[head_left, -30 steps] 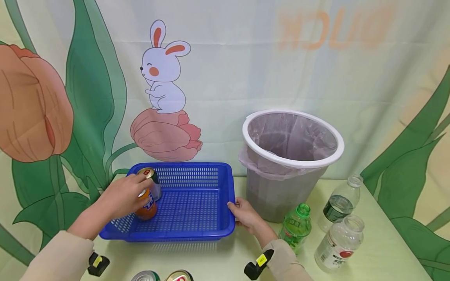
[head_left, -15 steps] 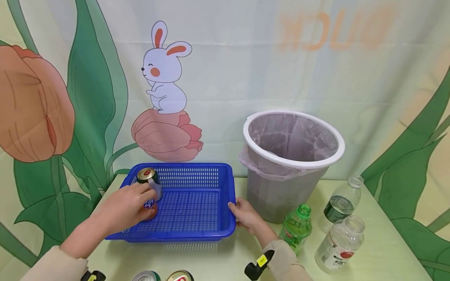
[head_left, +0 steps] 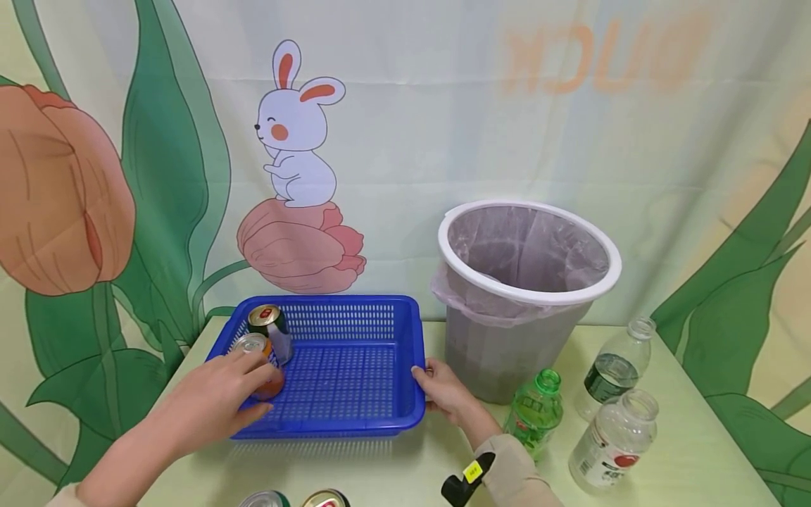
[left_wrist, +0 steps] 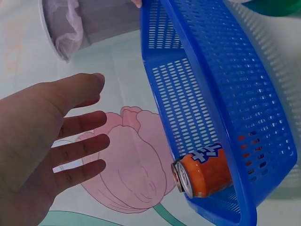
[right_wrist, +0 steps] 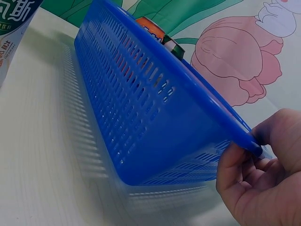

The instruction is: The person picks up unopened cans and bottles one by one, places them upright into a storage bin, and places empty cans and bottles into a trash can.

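Left hand [left_wrist: 42, 136]: the fingers are extended, slightly bent and separated, with the thumb held apart; nothing is in its hold. The left wrist view shows a gap between the fingertips and the orange soda can [left_wrist: 207, 174]. In the head view this hand lies over the near left corner of the blue plastic basket [head_left: 348, 380].

Right hand [right_wrist: 263, 174]: the thumb and curled fingers pinch the basket's right-hand rim.

The orange can, which bears blue lettering, stands inside the basket at its left end. A dark green and silver can [head_left: 279, 343] stands just behind it; whether the two touch cannot be determined.

The basket is on a pale table [head_left: 380, 472]. Nearer the wearer, the tops of a green-edged can [head_left: 265, 501] and a gold-topped can [head_left: 325, 500] show at the lower frame edge. Beyond the right hand are a grey waste bin [head_left: 507, 352] with a white rim and plastic liner, a green bottle [head_left: 534, 417], a clear bottle with a dark green label [head_left: 610, 377] and a clear wide-mouthed bottle [head_left: 611, 443]. A curtain [head_left: 412, 141] printed with a rabbit and tulips forms the background.
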`<state>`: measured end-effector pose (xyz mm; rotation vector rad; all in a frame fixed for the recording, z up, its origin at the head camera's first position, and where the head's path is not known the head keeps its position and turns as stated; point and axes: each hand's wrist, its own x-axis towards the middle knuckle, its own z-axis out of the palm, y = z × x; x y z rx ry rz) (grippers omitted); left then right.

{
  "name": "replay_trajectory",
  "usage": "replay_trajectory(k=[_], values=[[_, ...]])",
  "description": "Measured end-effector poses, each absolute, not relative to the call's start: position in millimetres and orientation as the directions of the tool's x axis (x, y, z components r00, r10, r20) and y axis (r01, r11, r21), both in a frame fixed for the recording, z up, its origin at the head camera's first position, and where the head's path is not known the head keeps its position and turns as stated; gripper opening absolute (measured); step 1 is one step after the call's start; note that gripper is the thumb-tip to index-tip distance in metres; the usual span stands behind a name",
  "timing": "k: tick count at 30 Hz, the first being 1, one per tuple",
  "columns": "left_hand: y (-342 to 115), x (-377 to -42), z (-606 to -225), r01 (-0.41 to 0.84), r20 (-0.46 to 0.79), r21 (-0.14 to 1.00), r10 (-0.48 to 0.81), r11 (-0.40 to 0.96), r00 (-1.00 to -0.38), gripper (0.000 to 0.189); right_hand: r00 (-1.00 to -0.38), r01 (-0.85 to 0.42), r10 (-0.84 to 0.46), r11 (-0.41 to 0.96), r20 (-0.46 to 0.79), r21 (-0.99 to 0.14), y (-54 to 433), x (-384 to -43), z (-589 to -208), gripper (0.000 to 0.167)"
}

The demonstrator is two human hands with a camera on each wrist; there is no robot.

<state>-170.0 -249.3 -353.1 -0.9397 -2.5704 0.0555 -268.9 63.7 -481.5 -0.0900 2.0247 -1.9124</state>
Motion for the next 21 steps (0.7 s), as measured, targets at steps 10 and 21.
replay_trajectory(k=[10,21], values=[[-246.5,-150.2,-358.7,0.631,0.348,-0.125,0.63,0.765,-0.694,0.043,-0.939,0.186,-0.276,0.096,-0.206,-0.978,64.4,-267.4,-481.3,0.034],[-247.3,-132.6,-369.2,0.552,0.157,0.049,0.54,0.832,-0.827,0.05,-0.937,0.192,-0.277,0.097,-0.212,-0.977,63.3,-268.5,-480.2,0.032]])
